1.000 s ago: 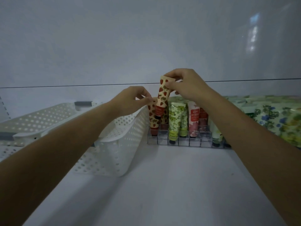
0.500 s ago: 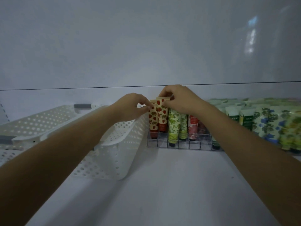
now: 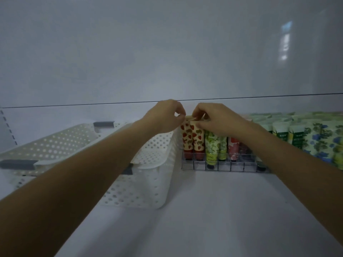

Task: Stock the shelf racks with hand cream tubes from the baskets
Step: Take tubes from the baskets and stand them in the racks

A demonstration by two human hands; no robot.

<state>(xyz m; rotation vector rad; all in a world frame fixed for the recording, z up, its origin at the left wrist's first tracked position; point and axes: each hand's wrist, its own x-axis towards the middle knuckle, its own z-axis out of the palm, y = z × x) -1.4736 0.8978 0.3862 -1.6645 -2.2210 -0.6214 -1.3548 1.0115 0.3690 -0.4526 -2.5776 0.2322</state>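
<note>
Just right of the white basket (image 3: 148, 175), pinching the crimped tops of the two strawberry tubes (image 3: 193, 140) with curled fingertips of left hand (image 3: 163, 119) and right hand (image 3: 220, 123), apparently to seat them upright in the leftmost slots of the rack (image 3: 222, 166)

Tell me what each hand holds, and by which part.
Left hand pinches the left strawberry tube by its crimped top edge; right hand pinches the right strawberry tube likewise.
</note>
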